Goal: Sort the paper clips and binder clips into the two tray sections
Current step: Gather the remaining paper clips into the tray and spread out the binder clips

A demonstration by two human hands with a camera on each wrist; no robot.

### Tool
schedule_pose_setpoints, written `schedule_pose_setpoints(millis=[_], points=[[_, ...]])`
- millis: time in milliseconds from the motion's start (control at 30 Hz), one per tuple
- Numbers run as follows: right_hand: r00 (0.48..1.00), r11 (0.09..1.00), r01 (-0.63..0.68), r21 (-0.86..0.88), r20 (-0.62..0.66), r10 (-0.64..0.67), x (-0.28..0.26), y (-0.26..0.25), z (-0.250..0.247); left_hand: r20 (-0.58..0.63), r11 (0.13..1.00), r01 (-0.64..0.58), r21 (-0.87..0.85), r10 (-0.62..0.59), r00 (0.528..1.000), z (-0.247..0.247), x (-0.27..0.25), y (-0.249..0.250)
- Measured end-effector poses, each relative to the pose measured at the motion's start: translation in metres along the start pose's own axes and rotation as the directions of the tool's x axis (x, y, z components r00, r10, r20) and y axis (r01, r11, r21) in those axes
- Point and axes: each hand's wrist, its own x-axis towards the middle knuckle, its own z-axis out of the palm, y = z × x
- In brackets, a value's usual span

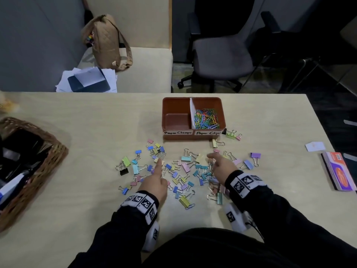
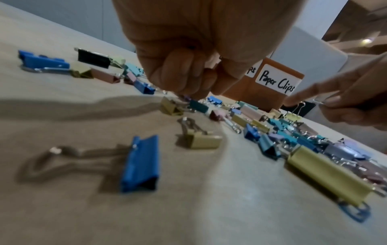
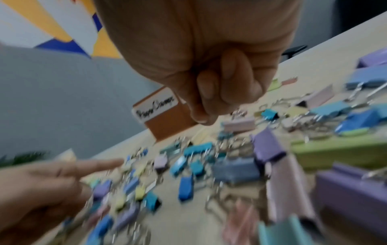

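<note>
A brown tray (image 1: 185,137) stands mid-table. Its right section, labelled Paper Clips, holds a heap of coloured paper clips (image 1: 206,118). The left section (image 1: 176,120), labelled Paper Clamps, shows a bare floor. Pastel binder clips (image 1: 185,168) lie scattered in front of it. My left hand (image 1: 157,171) lies over them, index finger straight with its tip on the pile and the other fingers curled (image 2: 184,74). My right hand (image 1: 216,163) hovers over the right part of the pile. It pinches a thin wire clip (image 2: 317,102) between thumb and finger, index pointing forward.
A wicker basket (image 1: 32,157) with dark items sits at the left edge. A booklet stack (image 1: 338,173) and a white card (image 1: 314,146) lie at the right. A few binder clips (image 1: 231,134) rest by the tray's right corner. Chairs stand beyond the table.
</note>
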Motion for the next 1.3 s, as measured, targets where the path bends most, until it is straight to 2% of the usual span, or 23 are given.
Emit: schedule_pose_setpoints(millis=[133, 233, 300, 400, 500, 600, 800, 900, 1000, 1167, 1233, 1300], points=[[0.993, 0.935, -0.088, 0.344, -0.047, 0.111, 0.002, 0.026, -0.018, 0.03, 0.997, -0.073, -0.04, 0.074, 0.997, -0.006, -0.003, 0.003], [0.986, 0.836, -0.126, 0.534, -0.028, 0.166, -0.005, 0.037, -0.023, -0.011, 0.999, -0.027, -0.029, 0.027, 1.0, -0.008, -0.007, 0.001], [0.986, 0.84, -0.141, 0.523, -0.006, 0.17, -0.009, 0.039, -0.019, -0.073, 0.995, 0.082, -0.059, -0.086, 0.994, -0.014, -0.007, -0.006], [0.987, 0.895, -0.155, 0.419, 0.028, 0.158, -0.008, 0.04, -0.008, -0.127, 0.965, 0.241, -0.109, -0.254, 0.959, -0.028, -0.004, -0.021], [0.988, 0.926, -0.156, 0.343, 0.072, 0.139, -0.007, 0.033, 0.001, -0.128, 0.94, 0.321, -0.112, -0.334, 0.934, -0.036, 0.0, -0.03], [0.99, 0.92, -0.141, 0.366, 0.032, 0.139, -0.009, 0.025, 0.006, -0.108, 0.957, 0.288, -0.029, -0.289, 0.951, -0.034, 0.0, -0.026], [0.99, 0.876, -0.13, 0.464, 0.017, 0.138, -0.012, 0.02, 0.005, -0.004, 0.991, 0.096, 0.089, -0.096, 0.995, -0.014, -0.008, -0.015], [0.988, 0.877, -0.119, 0.466, -0.034, 0.152, -0.01, 0.026, 0.0, -0.019, 0.997, 0.069, -0.024, -0.07, 0.997, -0.012, -0.011, -0.011], [0.98, 0.804, -0.146, 0.576, -0.024, 0.196, -0.01, 0.03, -0.009, 0.015, 0.976, 0.076, -0.203, -0.075, 0.997, -0.016, -0.009, -0.003], [0.975, 0.718, -0.218, 0.662, 0.111, 0.194, -0.013, 0.038, -0.019, 0.153, 0.809, 0.155, -0.568, -0.081, 0.985, -0.036, -0.003, 0.015], [0.971, 0.681, -0.236, 0.694, 0.148, 0.186, -0.011, 0.041, -0.021, 0.191, 0.736, 0.17, -0.655, -0.055, 0.98, -0.045, 0.0, 0.027], [0.963, 0.65, -0.265, 0.712, 0.164, 0.214, -0.006, 0.045, -0.024, 0.214, 0.707, 0.165, -0.687, -0.02, 0.977, -0.049, 0.001, 0.039]])
